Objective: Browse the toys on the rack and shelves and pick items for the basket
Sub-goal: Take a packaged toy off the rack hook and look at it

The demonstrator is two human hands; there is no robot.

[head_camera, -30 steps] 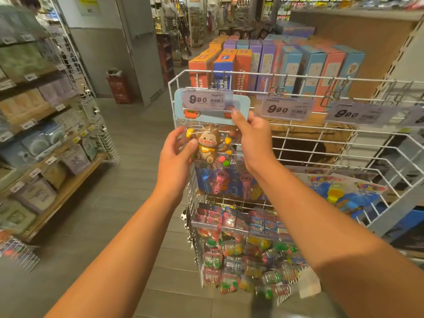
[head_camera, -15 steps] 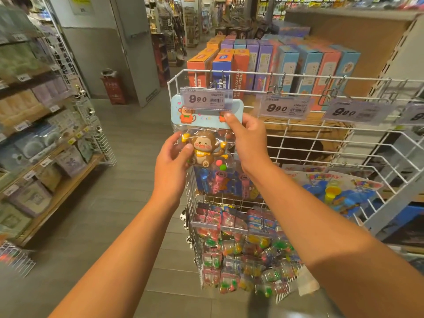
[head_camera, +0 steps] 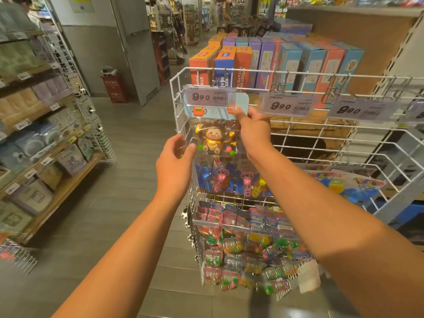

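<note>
A clear blister pack with a brown monkey toy (head_camera: pixel 215 140) and a light blue card top hangs at the upper left of the white wire rack (head_camera: pixel 174 95), just under a 9.90 price tag (head_camera: pixel 210 96). My right hand (head_camera: pixel 254 129) pinches the pack's upper right corner at the card. My left hand (head_camera: pixel 175 159) grips its lower left edge, thumb on the plastic front. Below it hang pink and blue toy packs (head_camera: pixel 220 180), and lower down several small colourful packs (head_camera: pixel 241 249). No basket is in view.
Tall toy boxes (head_camera: pixel 229 65) stand on a shelf behind the rack. A blue carded toy (head_camera: pixel 346 187) lies in the wire bin on the right. Shelves of packaged goods (head_camera: pixel 46 134) line the left of the aisle, with a red bin (head_camera: pixel 113 88) by the grey wall.
Both hands stay on the monkey pack. My left hand has slid a little lower and leftward along its edge, and the pack's card top sits slightly further right behind the price tag.
</note>
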